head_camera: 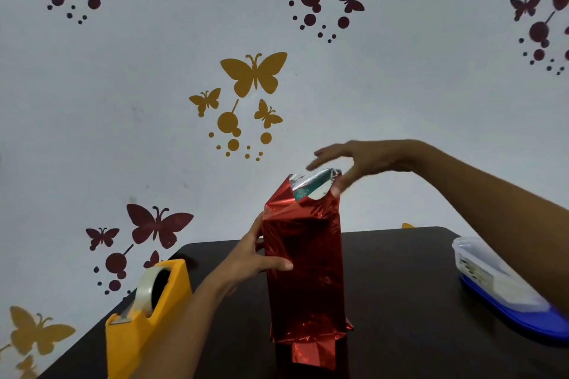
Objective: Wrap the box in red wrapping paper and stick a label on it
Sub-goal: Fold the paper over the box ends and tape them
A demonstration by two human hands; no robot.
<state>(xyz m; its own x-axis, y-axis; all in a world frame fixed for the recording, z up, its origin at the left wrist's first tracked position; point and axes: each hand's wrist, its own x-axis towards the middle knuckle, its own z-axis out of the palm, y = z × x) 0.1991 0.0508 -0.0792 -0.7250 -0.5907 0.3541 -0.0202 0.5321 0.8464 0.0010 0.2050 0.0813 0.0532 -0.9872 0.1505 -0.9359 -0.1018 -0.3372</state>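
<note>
The box (308, 189) stands upright in the middle of the dark table (400, 286), and red paper (303, 271) sheathes it from base to top. Up top the paper is open: the silver inside shows, and a teal bit of box peeks out between the loose edges. At the top's 9 o'clock corner the foil is creased inward in a triangle fold. Down at 6 o'clock, at the base, a red flap juts out toward the viewer onto the table.

Left hand (249, 258) is on the box's 9 o'clock side, holding it. The thumb lies flat across the front face and the fingers reach round the far side, a firm clasp about halfway up. Right hand (366, 160) hovers over the open top at about 1 o'clock, fingers straight and spread wide, holding nothing. It is blurred. The thumb points down by the paper's top right corner; whether it touches, I can't tell.

At 8 o'clock from the box, well apart, sits a yellow dispenser (138, 332) with a roll of clear tape (144, 292) in it. Over at 3 o'clock, near the table's edge, is a blue tub (523, 317) with a clear lid, partly behind the right forearm. Behind it all is a pale wall dotted with butterflies (254, 74) in yellow and dark red.
</note>
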